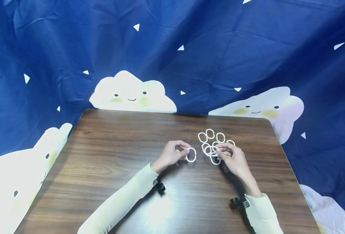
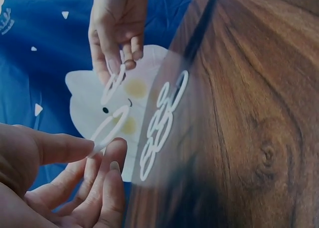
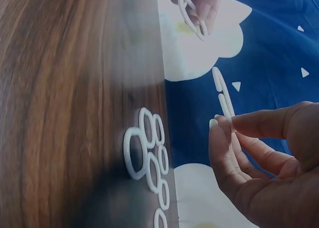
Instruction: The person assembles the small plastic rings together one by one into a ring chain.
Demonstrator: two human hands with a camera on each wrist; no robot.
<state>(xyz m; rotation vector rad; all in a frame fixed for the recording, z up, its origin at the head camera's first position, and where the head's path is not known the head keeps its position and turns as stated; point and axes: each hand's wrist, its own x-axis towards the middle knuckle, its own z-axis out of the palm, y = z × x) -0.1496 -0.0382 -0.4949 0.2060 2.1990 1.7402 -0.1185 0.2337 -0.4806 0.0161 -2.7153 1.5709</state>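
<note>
Before me the left hand (image 1: 172,154) pinches a white ring (image 1: 195,152) between thumb and fingers, the right hand (image 1: 233,160) likewise a split ring (image 3: 225,104), the pair lifted and seemingly unlinked, while the loose rings (image 1: 206,143) lie clustered, not yet taken up, on the glossy wood-grain table (image 1: 117,146), every one oval, smooth, apparently plastic

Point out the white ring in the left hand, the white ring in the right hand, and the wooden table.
White ring (image 1: 191,161) in the left hand (image 1: 173,153): head view, on its lower curve.
White ring (image 3: 224,104) in the right hand (image 3: 279,188): right wrist view, on one side.
Wooden table (image 1: 117,139): head view, on bare tabletop.
</note>
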